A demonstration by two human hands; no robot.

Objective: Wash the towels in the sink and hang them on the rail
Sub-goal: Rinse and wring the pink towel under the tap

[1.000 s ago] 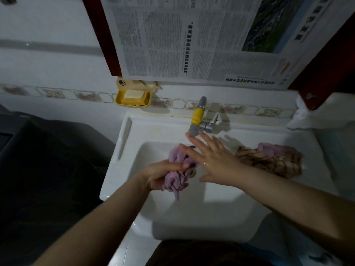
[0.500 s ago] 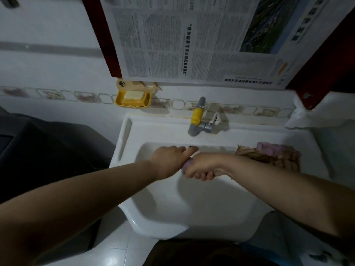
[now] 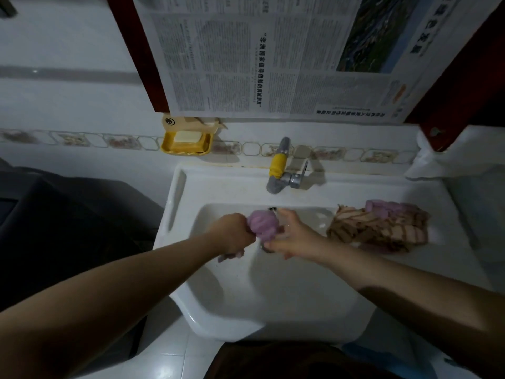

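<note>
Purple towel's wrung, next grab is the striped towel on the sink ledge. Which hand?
Right. The right hand sits just beside the striped towel on the sink ledge; the left hand grips the purple towel on the far side.

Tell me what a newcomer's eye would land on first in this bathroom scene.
First, the two bare hands, left hand and right hand, wringing a bunched purple towel over the middle of the white sink. Next, the newspaper hung on the wall above the tap, and the yellow soap dish to its left. A brown striped towel lies heaped on the sink's right ledge.
</note>
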